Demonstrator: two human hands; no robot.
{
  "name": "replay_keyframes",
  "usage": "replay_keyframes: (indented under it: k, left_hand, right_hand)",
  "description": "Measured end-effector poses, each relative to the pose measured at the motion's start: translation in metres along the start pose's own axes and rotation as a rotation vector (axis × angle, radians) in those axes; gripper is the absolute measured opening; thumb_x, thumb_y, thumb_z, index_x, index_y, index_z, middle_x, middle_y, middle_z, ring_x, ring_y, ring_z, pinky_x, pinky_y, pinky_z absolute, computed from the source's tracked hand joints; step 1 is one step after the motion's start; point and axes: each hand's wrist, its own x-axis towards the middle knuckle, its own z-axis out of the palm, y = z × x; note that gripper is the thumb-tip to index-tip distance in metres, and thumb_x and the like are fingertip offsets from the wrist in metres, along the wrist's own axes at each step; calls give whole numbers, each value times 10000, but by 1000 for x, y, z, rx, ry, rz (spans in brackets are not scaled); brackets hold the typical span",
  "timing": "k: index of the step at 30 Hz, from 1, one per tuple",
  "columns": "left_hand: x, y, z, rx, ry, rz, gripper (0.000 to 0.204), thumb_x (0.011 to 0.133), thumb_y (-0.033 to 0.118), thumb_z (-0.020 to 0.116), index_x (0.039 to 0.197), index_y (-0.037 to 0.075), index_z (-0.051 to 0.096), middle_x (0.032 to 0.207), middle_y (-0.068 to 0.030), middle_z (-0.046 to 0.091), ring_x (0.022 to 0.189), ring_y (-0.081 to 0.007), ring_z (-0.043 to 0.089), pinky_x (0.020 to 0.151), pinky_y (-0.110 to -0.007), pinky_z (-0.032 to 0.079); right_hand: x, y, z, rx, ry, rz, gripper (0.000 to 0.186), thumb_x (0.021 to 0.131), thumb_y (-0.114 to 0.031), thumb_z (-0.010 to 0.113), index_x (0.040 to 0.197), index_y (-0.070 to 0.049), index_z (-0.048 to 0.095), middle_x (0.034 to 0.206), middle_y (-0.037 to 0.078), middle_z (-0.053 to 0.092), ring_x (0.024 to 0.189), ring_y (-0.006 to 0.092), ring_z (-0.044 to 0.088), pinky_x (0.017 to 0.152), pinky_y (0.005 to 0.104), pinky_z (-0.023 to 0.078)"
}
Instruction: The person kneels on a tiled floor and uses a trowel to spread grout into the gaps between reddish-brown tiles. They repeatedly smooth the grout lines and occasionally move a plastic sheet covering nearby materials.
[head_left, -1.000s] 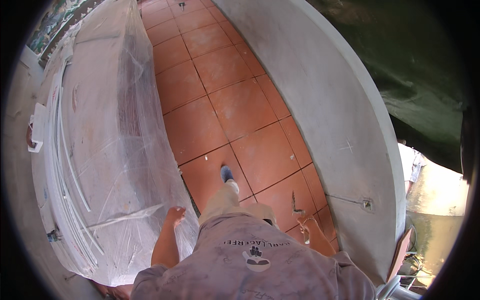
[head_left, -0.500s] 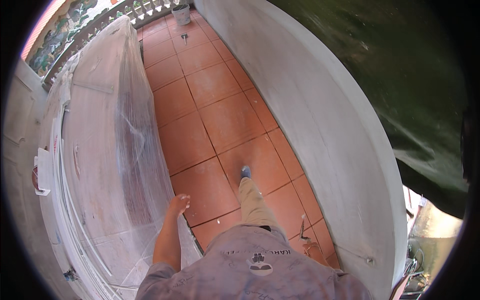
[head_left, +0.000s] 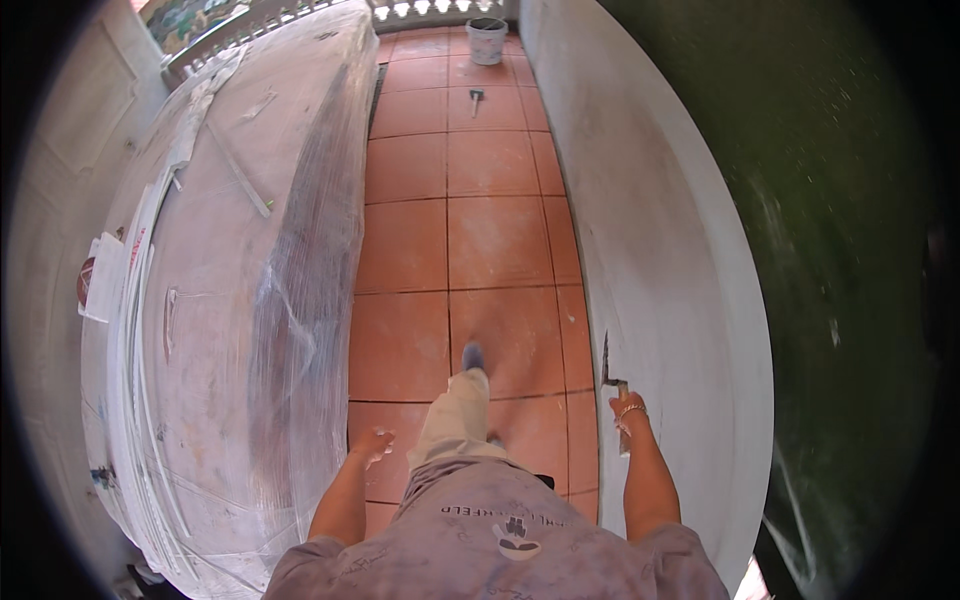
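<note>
My right hand (head_left: pixel 628 408), with a bracelet at the wrist, is closed round the pale handle of a trowel (head_left: pixel 607 362). The trowel's dark blade is seen nearly edge-on and points forward, close beside the grey wall (head_left: pixel 690 330). My left hand (head_left: pixel 372 445) hangs low at my left side with loosely curled fingers and nothing visible in it. Whitish marks show on its fingertips. Nearest to that hand is a large stack wrapped in clear plastic film (head_left: pixel 300 330).
Orange floor tiles (head_left: pixel 405 245) run ahead between stack and wall. Farther on, a small tool with a dark head (head_left: pixel 476 97) lies on them, and a whitish bucket (head_left: pixel 486 45) stands by the balustrade (head_left: pixel 425 10). Long white strips (head_left: pixel 140 330) lie on the stack. Dark green sheeting (head_left: pixel 840 250) hangs beyond the wall.
My view has turned, so the walkway now runs straight ahead. My right hand with the trowel has swung forward and up beside the wall. One foot still shows ahead of me.
</note>
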Motion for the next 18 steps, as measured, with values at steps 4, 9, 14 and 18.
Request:
replay_keyframes:
  k: [4, 9, 14, 18]
  left_hand:
    - [91, 67, 2, 29, 20, -87, 278, 947, 278, 640, 1029, 12, 658, 807, -48, 618, 629, -114, 548, 470, -252, 359]
    - [183, 201, -50, 234, 9, -225, 332, 929, 352, 634, 958, 26, 691, 781, -81, 667, 638, -179, 607, 537, -344, 464]
    - [244, 411, -105, 115, 138, 165, 343, 955, 326, 648, 1140, 38, 675, 844, -42, 656, 694, -131, 582, 524, -284, 413]
    - [302, 565, -131, 71, 200, 283, 399, 950, 340, 654, 1184, 17, 665, 914, -58, 676, 762, -156, 620, 557, -297, 450]
  right_hand:
    - [74, -156, -25, 28, 45, -115, 300, 866, -252, 688, 958, 8, 568, 651, 126, 587, 477, 242, 571, 423, 396, 496]
    - [133, -248, -32, -161, 1, -78, 296, 873, -248, 690, 910, 27, 586, 636, 141, 593, 488, 256, 594, 414, 393, 502]
    - [163, -312, -46, -29, -123, 122, 250, 882, -211, 689, 849, 21, 601, 625, 138, 586, 481, 244, 582, 408, 392, 496]
    - [208, -363, -36, 13, -170, 321, 262, 893, -215, 694, 801, 21, 628, 621, 135, 589, 500, 264, 601, 418, 413, 492]
